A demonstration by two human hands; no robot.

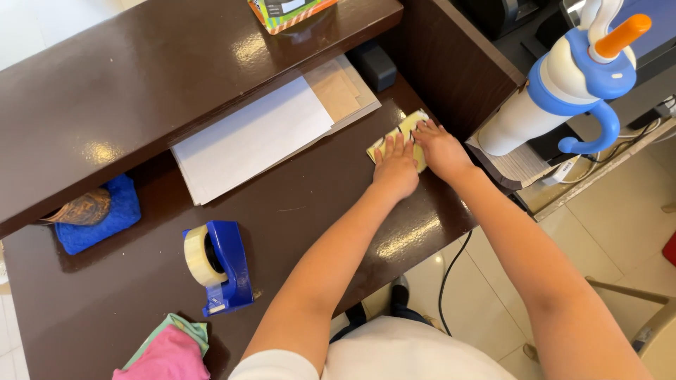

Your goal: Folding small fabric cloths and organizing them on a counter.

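A yellow-green cloth [408,127] lies flat on the dark brown desk [303,211] near its right end. My left hand [394,167] rests on the cloth with its fingers spread, palm down. Beside it my right hand [438,146] presses flat on the same cloth, fingers apart. Neither hand grips anything; the two hands hide much of the cloth.
A stack of white and tan paper [260,134] lies under the upper shelf [141,77]. A blue tape dispenser [218,266] stands at front left, a blue cloth [105,218] far left, pink and green cloths [169,352] at the front edge. A white and blue jug [556,91] stands right.
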